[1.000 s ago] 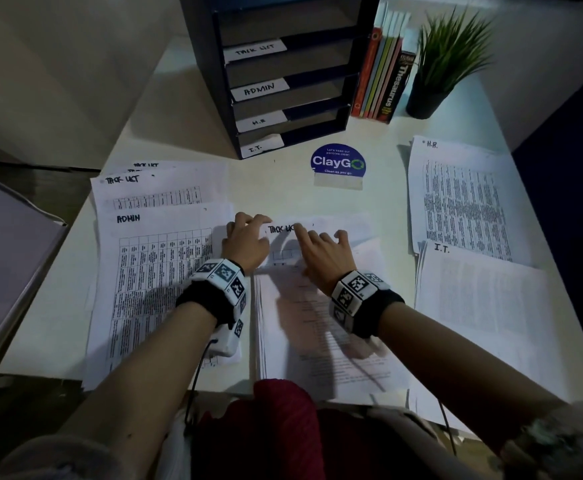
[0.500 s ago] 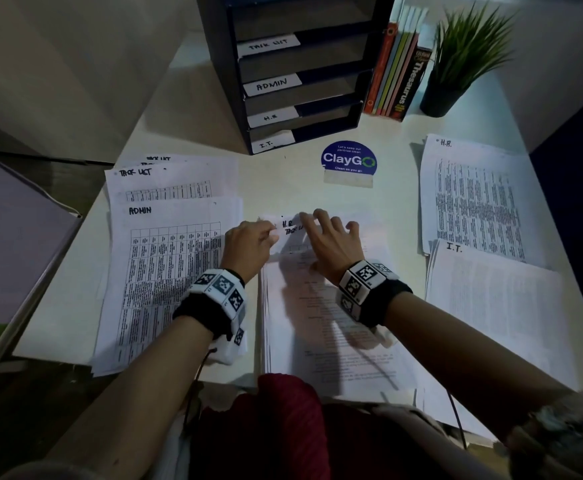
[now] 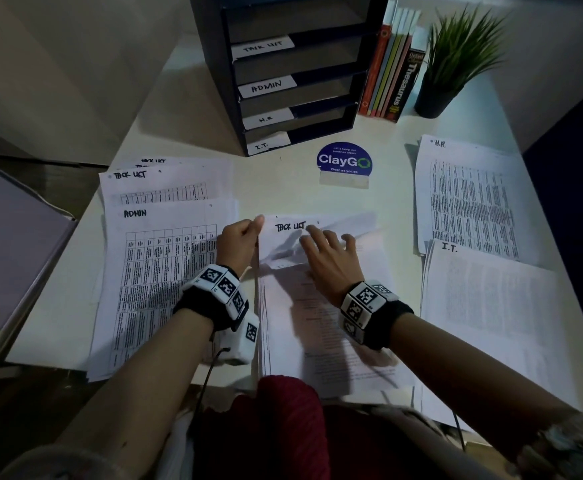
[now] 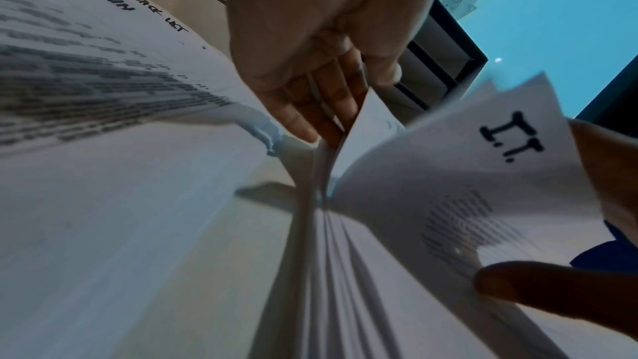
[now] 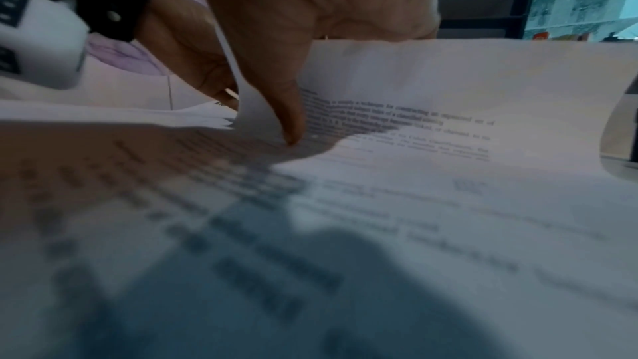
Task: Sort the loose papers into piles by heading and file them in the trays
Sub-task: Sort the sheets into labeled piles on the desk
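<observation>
Our left hand point(image 3: 239, 242) pinches the top-left corners of the unsorted stack point(image 3: 321, 306) at centre frame, our right hand point(image 3: 331, 259) spreads relaxed fingers over its curled sheets: thin, limp, slippery paper, best taken at a corner.

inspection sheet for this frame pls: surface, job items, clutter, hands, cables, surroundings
Surface: white desk, partly covered by paper.
Job's things: centre stack, top sheets curled up, one headed TASK LIST; sorted piles TASK LIST, ADMIN, H.R., I.T.; labelled tray rack, trays look empty.
Clutter: ClayGo sign, books, potted plant.
Grippers: left hand pinches the stack's top-left corner; right hand lies on the curled sheets, fingers spread.
Cables: thin cable from left wristband.
Surroundings: dim; binder-like object left of desk.
</observation>
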